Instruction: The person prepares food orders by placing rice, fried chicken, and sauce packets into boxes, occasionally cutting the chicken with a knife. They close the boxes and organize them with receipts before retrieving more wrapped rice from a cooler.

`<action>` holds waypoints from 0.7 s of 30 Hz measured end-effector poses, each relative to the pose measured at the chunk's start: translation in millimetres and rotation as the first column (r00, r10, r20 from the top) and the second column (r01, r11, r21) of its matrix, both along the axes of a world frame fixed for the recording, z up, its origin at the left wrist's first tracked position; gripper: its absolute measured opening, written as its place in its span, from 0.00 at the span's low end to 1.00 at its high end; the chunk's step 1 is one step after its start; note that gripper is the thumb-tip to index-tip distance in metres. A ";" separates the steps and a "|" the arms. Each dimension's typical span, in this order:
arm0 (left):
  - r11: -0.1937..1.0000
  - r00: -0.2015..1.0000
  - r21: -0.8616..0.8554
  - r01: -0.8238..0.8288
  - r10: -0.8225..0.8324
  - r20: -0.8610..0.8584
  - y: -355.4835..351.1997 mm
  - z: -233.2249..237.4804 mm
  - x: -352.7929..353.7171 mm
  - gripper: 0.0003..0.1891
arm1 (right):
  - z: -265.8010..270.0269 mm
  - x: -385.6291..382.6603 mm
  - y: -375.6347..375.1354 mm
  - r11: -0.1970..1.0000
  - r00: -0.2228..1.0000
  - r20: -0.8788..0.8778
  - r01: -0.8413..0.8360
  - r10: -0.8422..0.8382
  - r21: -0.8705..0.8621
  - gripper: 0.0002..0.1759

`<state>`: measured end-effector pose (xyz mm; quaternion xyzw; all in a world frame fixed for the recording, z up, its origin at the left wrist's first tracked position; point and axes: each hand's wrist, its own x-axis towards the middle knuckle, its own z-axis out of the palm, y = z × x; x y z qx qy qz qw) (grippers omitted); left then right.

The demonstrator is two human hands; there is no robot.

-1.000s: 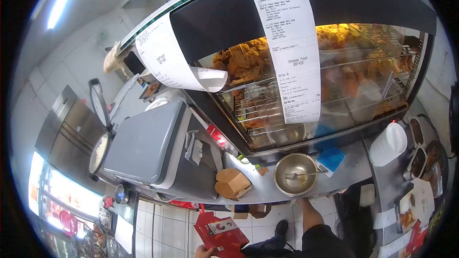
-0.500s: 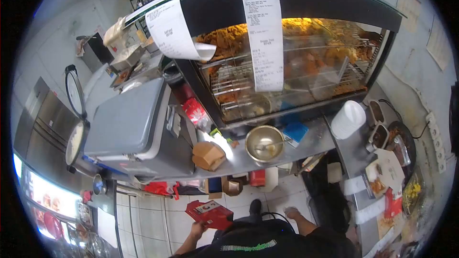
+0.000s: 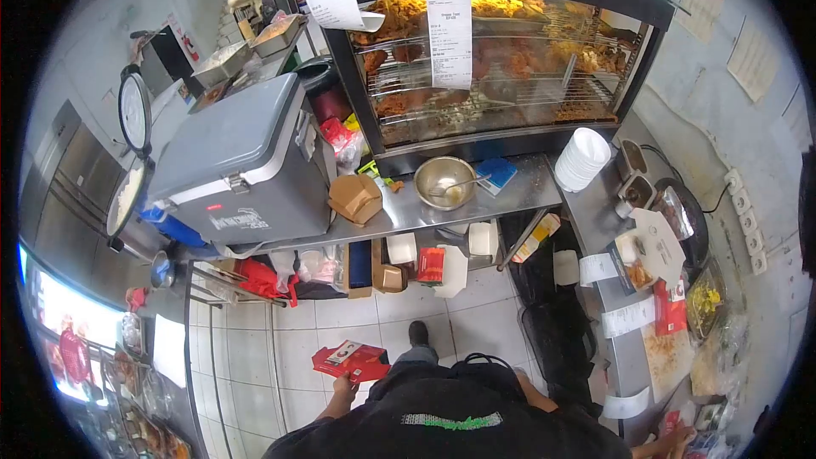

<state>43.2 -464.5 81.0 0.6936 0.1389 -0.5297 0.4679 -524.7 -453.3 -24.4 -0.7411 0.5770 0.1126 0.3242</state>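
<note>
A flat red printed cardboard box (image 3: 353, 359) is in my left hand (image 3: 344, 389), fingers closed on its near edge, low in front of me over the tiled floor. On my right, only a strip of bare forearm, with perhaps part of my right hand (image 3: 534, 393), shows beside my dark shirt; the fingers are hidden. Ahead on the steel counter (image 3: 531, 189) stand a metal bowl (image 3: 446, 183) with a whisk in it and a brown paper box (image 3: 355, 198). Under that counter sit a red box (image 3: 431, 265) and white containers (image 3: 401, 248).
A grey cool box (image 3: 246, 161) stands left of the bowl. Behind it, a lit display case (image 3: 510, 68) holds fried food, with paper receipts (image 3: 449, 25) hanging in front. Stacked white tubs (image 3: 583, 159) and an open food box (image 3: 650, 246) stand right. Another hand (image 3: 671, 442) shows bottom right.
The view has shifted, and the display case sits higher in it. My left hand still grips the red box. My right hand has drawn in towards my body; another hand has appeared bottom right.
</note>
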 end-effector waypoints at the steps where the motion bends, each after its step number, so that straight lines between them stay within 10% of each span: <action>1: 0.997 0.997 0.043 -0.064 0.062 0.040 4.7 2.1 -3.1 0.06 | 2.2 3.2 4.7 1.000 1.000 0.003 -0.003 0.003 0.009 0.17; 8: 0.999 0.998 0.042 0.006 -0.008 0.055 62.8 -24.6 51.7 0.04 | -10.8 43.4 -34.5 0.987 0.987 -0.060 -0.145 0.150 0.068 0.18; 13: 0.943 0.949 -0.255 -0.215 0.263 0.173 130.1 -26.0 77.4 0.13 | 26.3 108.7 -121.7 0.864 0.844 -0.184 -0.494 0.504 0.099 0.19; 16: 0.953 0.911 -0.222 -0.206 0.269 0.311 177.2 -28.1 100.0 0.17 | 90.5 190.6 -167.2 0.974 0.984 -0.066 -0.151 0.164 0.167 0.28; 21: 0.994 0.811 0.085 -0.070 0.007 0.585 255.4 -35.1 162.3 0.19 | 7.2 339.8 -227.2 0.812 0.860 -0.088 -0.505 0.503 -0.294 0.18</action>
